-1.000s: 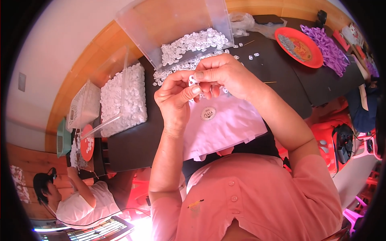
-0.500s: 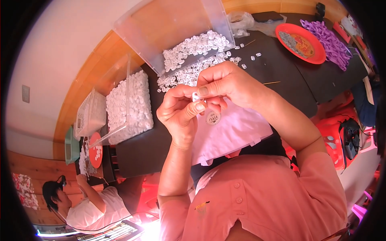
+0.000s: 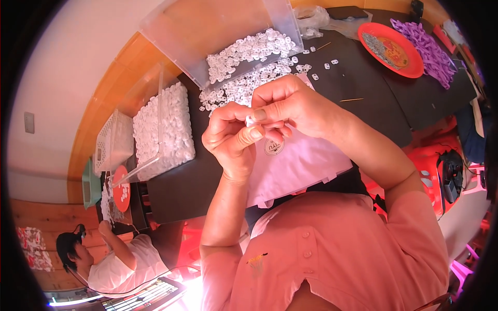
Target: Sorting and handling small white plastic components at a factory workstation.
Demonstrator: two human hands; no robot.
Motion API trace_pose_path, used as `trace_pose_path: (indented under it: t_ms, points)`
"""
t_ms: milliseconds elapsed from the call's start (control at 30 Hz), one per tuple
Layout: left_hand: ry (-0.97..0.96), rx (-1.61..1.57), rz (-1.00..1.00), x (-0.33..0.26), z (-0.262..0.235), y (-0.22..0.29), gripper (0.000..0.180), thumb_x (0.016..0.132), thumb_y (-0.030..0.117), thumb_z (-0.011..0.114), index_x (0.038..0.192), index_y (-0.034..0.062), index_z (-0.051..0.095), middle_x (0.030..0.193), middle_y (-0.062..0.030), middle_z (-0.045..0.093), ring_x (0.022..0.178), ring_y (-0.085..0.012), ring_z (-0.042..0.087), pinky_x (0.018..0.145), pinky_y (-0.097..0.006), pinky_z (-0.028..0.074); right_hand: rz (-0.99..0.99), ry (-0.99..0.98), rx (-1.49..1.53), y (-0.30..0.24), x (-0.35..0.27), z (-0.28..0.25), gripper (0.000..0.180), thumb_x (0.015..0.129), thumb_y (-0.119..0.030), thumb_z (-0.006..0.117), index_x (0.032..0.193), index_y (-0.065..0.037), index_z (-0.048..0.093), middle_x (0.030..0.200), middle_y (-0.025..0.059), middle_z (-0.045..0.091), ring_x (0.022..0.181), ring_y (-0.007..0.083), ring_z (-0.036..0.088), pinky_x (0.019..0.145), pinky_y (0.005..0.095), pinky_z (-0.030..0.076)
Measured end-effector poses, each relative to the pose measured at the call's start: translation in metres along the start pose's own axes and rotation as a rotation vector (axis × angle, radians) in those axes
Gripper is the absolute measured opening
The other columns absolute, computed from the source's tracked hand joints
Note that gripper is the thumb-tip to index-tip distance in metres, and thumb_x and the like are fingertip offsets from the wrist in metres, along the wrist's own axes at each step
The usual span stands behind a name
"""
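Note:
Over a pale pink cloth with a round printed mark, my two hands meet at a small white plastic piece. My left hand pinches it between thumb and index finger. From the other side, the thumb and fingers of my right hand close on the same piece, hiding most of it. Just beyond my hands, many similar white pieces with small holes lie heaped on the dark table, spilling from a clear plastic bin tipped on its side.
To the left stand a clear box of white pieces and a white basket. A red plate with small grey bits sits at the far right beside purple strips. Thin sticks lie nearby. Another person works at lower left.
The white piece shows less now, more covered by my fingertips. Both hands stay together in nearly the same place, and the whole view has shifted slightly.

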State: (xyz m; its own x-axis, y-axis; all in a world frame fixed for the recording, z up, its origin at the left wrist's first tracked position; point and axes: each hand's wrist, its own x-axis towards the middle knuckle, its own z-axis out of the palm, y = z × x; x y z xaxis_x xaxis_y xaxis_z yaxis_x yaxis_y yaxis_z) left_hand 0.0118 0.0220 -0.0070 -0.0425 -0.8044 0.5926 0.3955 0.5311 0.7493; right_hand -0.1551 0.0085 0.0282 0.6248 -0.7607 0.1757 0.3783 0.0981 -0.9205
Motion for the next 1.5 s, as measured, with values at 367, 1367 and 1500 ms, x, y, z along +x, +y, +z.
trace_pose_path:
  t_ms: [367, 1367, 1500]
  points:
    - [0.029, -0.009, -0.158, 0.006, 0.007, 0.004, 0.020, 0.085, 0.006, 0.069, 0.102, -0.0024, 0.061, 0.084, -0.0094, 0.063, 0.061, -0.0155, 0.057, 0.053, -0.027, 0.046, -0.085, 0.189, -0.178, 0.006, 0.007, -0.005, 0.018, 0.091, -0.016, 0.062, 0.080, -0.002, 0.061, 0.063, 0.0011, 0.056, 0.056, 0.0092, 0.056, 0.050, 0.0209, 0.040]
    - [0.182, 0.243, -0.361, 0.005, 0.004, -0.002, 0.013, 0.092, 0.009, 0.057, 0.091, -0.0029, 0.062, 0.072, -0.0064, 0.062, 0.055, -0.0097, 0.053, 0.047, -0.022, 0.041, -0.198, 0.417, -0.397, 0.027, 0.018, -0.006, 0.010, 0.088, -0.008, 0.064, 0.084, 0.001, 0.062, 0.068, 0.0014, 0.059, 0.061, 0.0069, 0.052, 0.053, 0.0234, 0.042]
    - [0.141, 0.288, -0.372, 0.005, 0.000, -0.004, 0.011, 0.092, 0.011, 0.057, 0.088, 0.0013, 0.060, 0.071, -0.0013, 0.059, 0.054, -0.0056, 0.050, 0.047, -0.020, 0.040, -0.255, 0.422, -0.495, 0.030, 0.016, -0.006, 0.009, 0.088, -0.006, 0.062, 0.083, 0.001, 0.061, 0.066, 0.0019, 0.058, 0.060, 0.0067, 0.051, 0.052, 0.0242, 0.041]
